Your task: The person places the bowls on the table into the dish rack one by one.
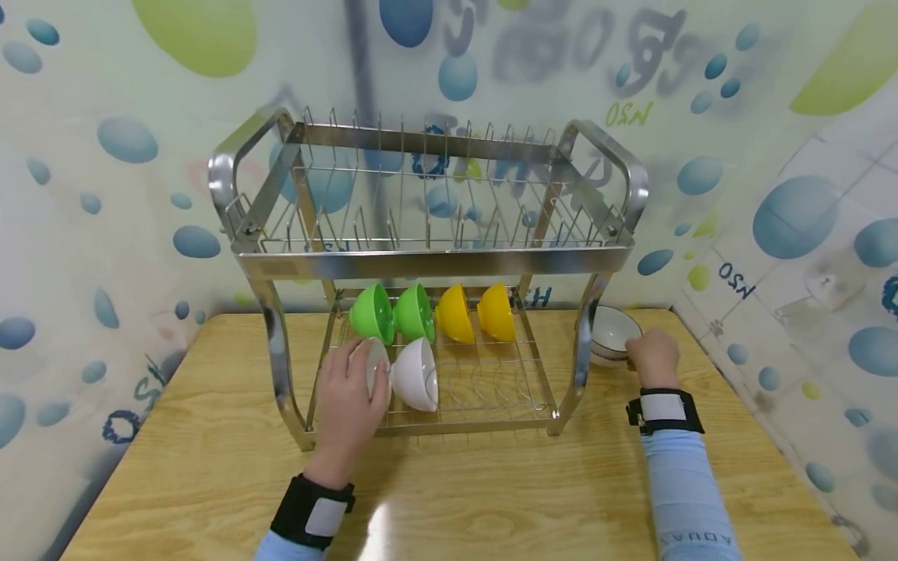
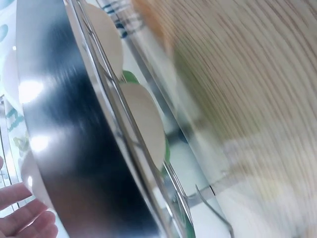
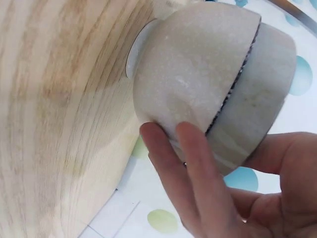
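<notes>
My left hand (image 1: 351,397) grips a white bowl (image 1: 377,365) that stands on its side at the front left of the rack's lower tier. A second white bowl (image 1: 415,375) stands tilted right beside it. Behind them are two green bowls (image 1: 372,313) and two yellow bowls (image 1: 454,313) in a row. To the right of the rack, my right hand (image 1: 654,358) holds a stack of two nested white bowls on the table. Its fingers touch the lower bowl (image 3: 193,64), while the thumb is by the upper bowl (image 3: 265,84).
A two-tier metal dish rack (image 1: 435,263) stands on the wooden table (image 1: 491,499), its wire upper tier bare of dishes. Its front bar crosses close before the left wrist view. A patterned wall (image 1: 105,234) rises behind the table and along its right side.
</notes>
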A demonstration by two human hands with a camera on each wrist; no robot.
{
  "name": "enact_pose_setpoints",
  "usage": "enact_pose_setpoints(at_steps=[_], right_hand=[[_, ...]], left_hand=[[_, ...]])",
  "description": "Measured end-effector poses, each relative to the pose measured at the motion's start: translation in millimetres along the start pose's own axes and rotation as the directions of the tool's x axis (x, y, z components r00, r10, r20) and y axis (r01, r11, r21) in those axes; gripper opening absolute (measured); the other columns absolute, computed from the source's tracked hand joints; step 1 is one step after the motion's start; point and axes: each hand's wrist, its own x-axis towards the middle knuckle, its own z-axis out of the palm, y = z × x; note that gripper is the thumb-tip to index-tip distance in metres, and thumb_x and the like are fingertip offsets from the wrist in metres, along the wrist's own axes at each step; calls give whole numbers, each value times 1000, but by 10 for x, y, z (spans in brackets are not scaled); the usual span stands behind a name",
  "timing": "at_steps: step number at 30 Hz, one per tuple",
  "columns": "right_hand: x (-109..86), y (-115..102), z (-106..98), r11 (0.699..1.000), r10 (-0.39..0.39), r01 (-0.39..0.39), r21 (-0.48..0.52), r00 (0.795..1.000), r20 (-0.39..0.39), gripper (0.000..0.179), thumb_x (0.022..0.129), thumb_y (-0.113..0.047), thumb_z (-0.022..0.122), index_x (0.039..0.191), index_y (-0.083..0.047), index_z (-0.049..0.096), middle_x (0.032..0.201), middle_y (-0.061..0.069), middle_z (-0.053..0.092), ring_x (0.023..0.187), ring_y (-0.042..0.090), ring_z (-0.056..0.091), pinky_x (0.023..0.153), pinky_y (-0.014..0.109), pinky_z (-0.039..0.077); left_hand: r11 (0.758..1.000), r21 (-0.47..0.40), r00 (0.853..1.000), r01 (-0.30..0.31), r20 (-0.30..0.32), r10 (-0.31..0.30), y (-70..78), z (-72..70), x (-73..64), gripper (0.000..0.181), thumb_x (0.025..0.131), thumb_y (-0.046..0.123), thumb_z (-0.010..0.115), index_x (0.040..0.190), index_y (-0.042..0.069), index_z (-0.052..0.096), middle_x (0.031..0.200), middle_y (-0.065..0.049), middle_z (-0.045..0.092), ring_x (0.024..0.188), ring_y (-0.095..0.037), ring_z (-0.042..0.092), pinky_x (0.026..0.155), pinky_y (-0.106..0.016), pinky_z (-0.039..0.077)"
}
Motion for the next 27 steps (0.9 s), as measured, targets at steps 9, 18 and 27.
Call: enact_pose_setpoints(at_steps=[9, 18, 27], right_hand=[[139, -9, -5, 1000, 28, -27, -6, 999, 31, 30, 80, -7, 44, 72, 12, 65, 45, 6, 59, 49, 24, 61, 45, 31, 45], [213, 25, 30, 999, 44, -44, 4, 999, 26, 27, 81, -6, 44, 75, 13, 63, 47, 7, 60, 49, 22, 61, 49, 33, 46], [216, 0, 49, 995, 97, -97, 5, 995, 9, 30, 82, -8, 42, 75, 12, 64, 51, 9, 59, 53, 27, 60, 44, 31, 44]], left_hand=[[997, 73, 1000, 19, -12, -18, -140, -90, -7, 34, 90, 19, 56, 110, -9, 61, 109, -26, 59, 101, -42, 55, 87, -52, 47], [997, 79, 1000, 16, -24, -14, -207, -77, -37, 33, 89, 18, 57, 108, -8, 62, 109, -26, 60, 100, -42, 56, 84, -53, 48], [996, 83, 999, 33, -13, -32, -200, -74, -36, 33, 88, 16, 60, 109, -9, 61, 108, -26, 60, 100, -42, 56, 85, -53, 47]])
